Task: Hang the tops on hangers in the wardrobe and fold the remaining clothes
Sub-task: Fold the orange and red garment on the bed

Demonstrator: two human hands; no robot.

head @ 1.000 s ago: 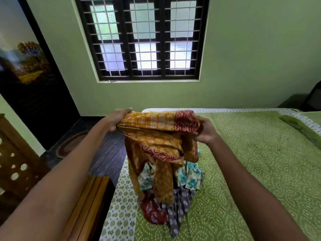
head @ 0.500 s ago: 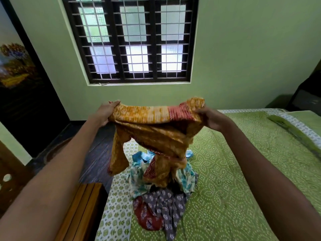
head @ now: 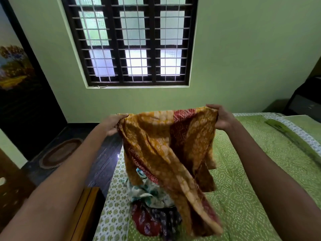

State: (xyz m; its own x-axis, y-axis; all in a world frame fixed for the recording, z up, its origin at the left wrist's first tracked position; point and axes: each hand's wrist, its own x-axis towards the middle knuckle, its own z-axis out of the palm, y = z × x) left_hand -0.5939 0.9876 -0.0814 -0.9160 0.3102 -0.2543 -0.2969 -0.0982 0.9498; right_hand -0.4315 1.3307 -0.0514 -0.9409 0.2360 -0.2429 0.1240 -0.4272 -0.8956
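Two bare hands hold one mustard-yellow garment (head: 166,145) spread in the air above a bed (head: 260,171). The left hand (head: 112,124), at 9 o'clock of the cloth, grips its top left edge with curled fingers; the right hand (head: 221,117), at 2 o'clock, pinches the top right corner. The fabric is thin, soft and printed with pale blotches, with a dark red patterned band running down from the top edge; its lower folds hang in loose, twisted drapes, blurred at the bottom. Below it, at 6 o'clock, lies a heap of crumpled clothes (head: 152,211) on the bed near its left border: at least three pieces can be told apart, one white with teal print, one dark red, one grey-purple with small flowers. The bed cover is green quilted cotton with white dotted swirls and a pale leaf-printed border. A rolled green bolster (head: 293,134) lies at 3 o'clock. At 12 o'clock a dark-framed window (head: 132,42) of three sections with a metal grille and frosted panes sits in a plain green wall. At 9 o'clock an oval woven mat (head: 60,153) lies on the dark floor. No writing can be read
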